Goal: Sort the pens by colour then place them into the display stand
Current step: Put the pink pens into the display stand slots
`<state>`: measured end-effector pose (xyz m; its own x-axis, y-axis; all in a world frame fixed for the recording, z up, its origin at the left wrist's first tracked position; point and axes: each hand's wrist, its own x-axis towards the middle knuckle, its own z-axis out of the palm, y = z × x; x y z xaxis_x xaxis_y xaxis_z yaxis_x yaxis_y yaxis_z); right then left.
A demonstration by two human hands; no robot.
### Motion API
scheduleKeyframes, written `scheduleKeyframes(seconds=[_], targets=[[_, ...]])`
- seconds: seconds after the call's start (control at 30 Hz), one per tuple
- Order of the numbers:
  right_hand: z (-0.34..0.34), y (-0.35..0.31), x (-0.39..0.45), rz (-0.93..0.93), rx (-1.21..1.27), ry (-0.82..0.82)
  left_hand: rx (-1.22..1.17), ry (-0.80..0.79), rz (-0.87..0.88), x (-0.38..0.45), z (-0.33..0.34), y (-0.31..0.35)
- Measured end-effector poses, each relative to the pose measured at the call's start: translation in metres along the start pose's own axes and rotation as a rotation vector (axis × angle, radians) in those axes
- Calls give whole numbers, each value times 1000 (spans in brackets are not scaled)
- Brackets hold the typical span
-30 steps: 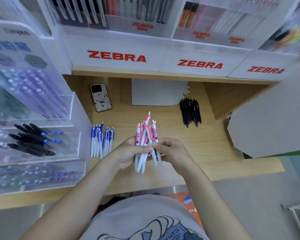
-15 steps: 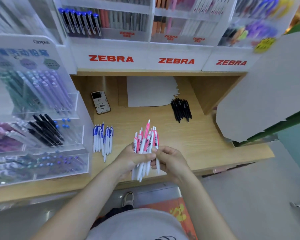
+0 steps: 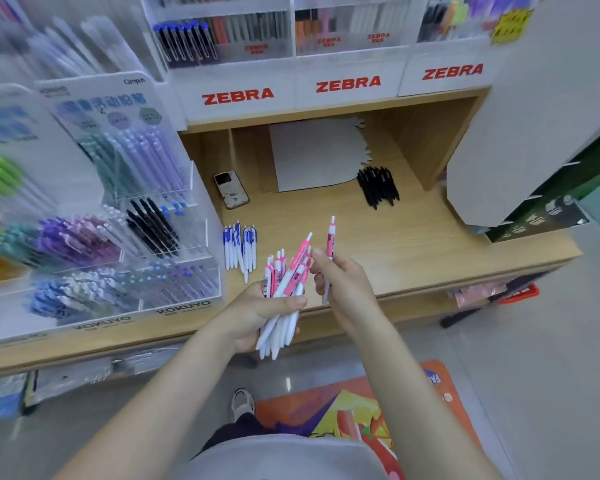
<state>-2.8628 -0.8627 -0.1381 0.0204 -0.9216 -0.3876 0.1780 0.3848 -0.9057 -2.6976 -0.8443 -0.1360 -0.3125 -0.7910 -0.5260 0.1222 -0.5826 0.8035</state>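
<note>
The left hand (image 3: 257, 315) grips a bunch of pink pens (image 3: 284, 289), fingers curled tight around them. The right hand (image 3: 340, 282) pinches one pink pen (image 3: 330, 241) just beside the bunch, pointing up. On the wooden shelf (image 3: 430, 251) lie a little pile of blue pens (image 3: 240, 249) and, well apart, a pile of black pens (image 3: 377, 186). A phone (image 3: 231, 189) lies near the back. The clear display stand (image 3: 174, 271) on the left has boxes holding black, purple and blue pens.
</note>
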Motion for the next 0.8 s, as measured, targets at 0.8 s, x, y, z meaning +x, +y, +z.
scheduleKeyframes(seconds=[0.8], targets=[[376, 4, -3, -245, -340, -134, -393, 286, 161, -144, -347, 61]])
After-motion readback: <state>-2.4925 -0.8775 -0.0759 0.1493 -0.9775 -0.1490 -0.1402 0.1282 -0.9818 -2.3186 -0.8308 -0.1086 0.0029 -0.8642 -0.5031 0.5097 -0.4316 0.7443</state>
